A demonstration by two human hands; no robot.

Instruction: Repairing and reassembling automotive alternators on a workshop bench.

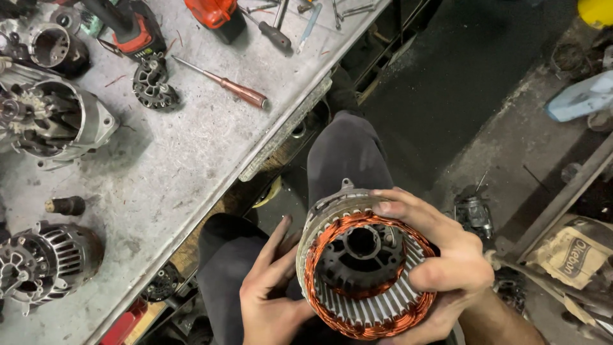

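Held part: an alternator housing (367,268) with a ring of copper windings and a slotted steel core, open end facing up, resting over the person's lap, off the bench (211,147).
Right hand (440,262): wrapped around the housing's right side, thumb and fingers curled over the copper ring, gripping it.
Left hand (271,291): fingers spread and laid flat against the housing's left wall, steadying it rather than pinching.
Knees: dark trousers (345,153) show under and beyond the housing.
Bench, left edge: two more alternator bodies, one open (51,121) and one ribbed (45,259), well apart from the hands.
Bench, middle: a screwdriver with a reddish handle (223,83) lies beside a small black finned part (153,86).
Bench, top: a red and black power tool (131,29) and scattered hand tools.
Floor, right: a crumpled paper bag (571,255) and dark scrap parts.
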